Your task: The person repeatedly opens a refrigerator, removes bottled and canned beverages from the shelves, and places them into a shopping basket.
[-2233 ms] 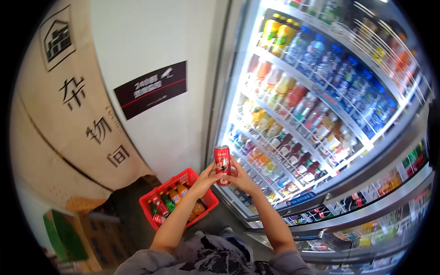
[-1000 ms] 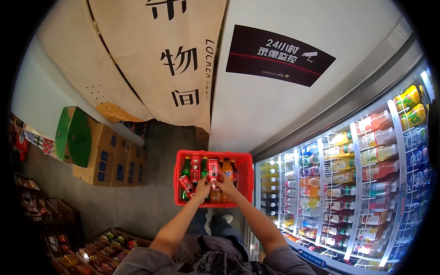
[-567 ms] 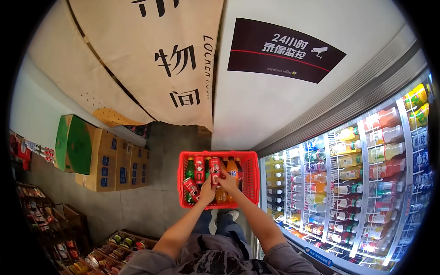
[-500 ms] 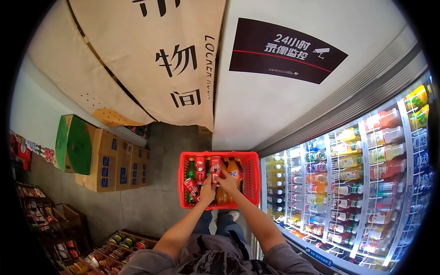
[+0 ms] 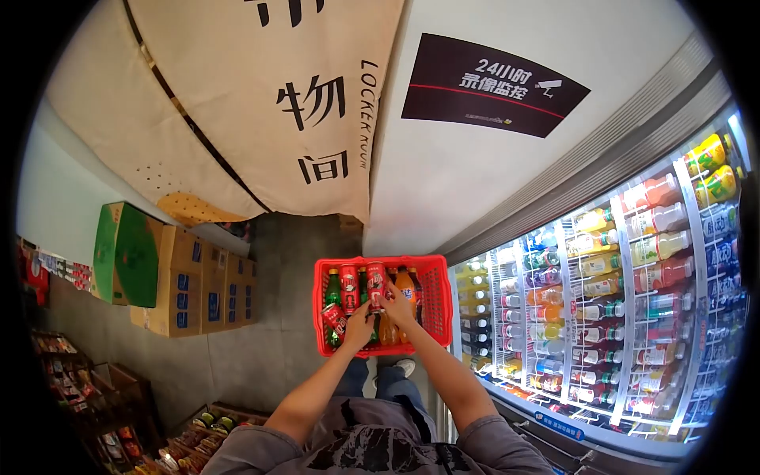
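A red can (image 5: 378, 279) is held between my two hands, above the red basket (image 5: 443, 305). My left hand (image 5: 359, 325) is closed on the can's lower left side. On its lower right side my right hand (image 5: 398, 309) grips it, fingers bent around it. Inside the basket, another red can (image 5: 349, 286) stands beside a green bottle (image 5: 332, 289), and a tilted red can (image 5: 333, 317) lies at the left. Orange bottles (image 5: 405, 285) are at the right of the held can. My hands hide part of the basket's contents.
A lit drinks cooler (image 5: 586, 301) with rows of bottles is at the right. Cardboard boxes (image 5: 190, 281) and a green box (image 5: 127, 253) stand at the left. A cloth curtain (image 5: 261, 119) hangs beside a white wall with a dark sign (image 5: 495, 85). Snack shelves (image 5: 119, 388) are at lower left.
Since the earliest frame, the view has turned from the cooler toward the basket, and my hands have brought the red can over it. Lately the hands and can have barely moved.
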The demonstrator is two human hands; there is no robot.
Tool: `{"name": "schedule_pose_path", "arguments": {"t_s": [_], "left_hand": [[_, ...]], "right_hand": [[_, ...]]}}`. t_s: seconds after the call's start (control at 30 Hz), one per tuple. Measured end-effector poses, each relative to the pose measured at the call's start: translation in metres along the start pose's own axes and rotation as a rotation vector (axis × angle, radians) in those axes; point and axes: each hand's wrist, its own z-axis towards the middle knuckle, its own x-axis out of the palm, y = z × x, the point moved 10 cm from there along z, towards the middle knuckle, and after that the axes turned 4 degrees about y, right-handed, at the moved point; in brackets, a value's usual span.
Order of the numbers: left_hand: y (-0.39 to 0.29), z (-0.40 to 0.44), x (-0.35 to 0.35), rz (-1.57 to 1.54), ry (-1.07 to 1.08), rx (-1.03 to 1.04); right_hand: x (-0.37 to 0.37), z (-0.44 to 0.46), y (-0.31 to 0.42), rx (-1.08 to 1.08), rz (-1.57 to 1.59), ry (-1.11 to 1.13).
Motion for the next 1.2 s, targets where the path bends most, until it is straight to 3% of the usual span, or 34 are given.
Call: {"name": "schedule_pose_path", "arguments": {"t_s": [0.13,0.2,0.27,0.53,0.6,0.7,1.0,1.2], "left_hand": [[0.012,0.007,-0.016,-0.147,-0.042,0.002],[0.007,0.019,-0.028,-0.238,-0.074,0.060],[-0.024,0.028,-0.040,-0.249,-0.003,0.100],[-0.147,0.029,-0.029,-0.399,0.185,0.315],[-0.182,0.017,-0.022,-0.429,0.242,0.355],[-0.218,0.008,0.002,-0.534,0.323,0.428],[-0.350,-0.116,0.087,-0.650,0.640,0.613],[-0.384,-0.232,0.145,-0.622,0.867,0.675]], "right_hand": [[-0.020,-0.015,0.001,-0.101,-0.018,-0.157],[-0.040,-0.031,0.013,-0.042,0.053,-0.207],[-0.058,-0.044,0.019,0.002,0.142,-0.253],[-0.119,-0.096,0.050,-0.169,0.442,-0.449],[-0.129,-0.107,0.046,-0.173,0.723,-0.397],[-0.176,-0.155,0.082,-0.247,0.598,-0.520],[-0.289,-0.340,0.082,-0.375,0.616,-0.881],[-0.317,-0.520,0.062,-0.459,0.579,-1.235]]}}
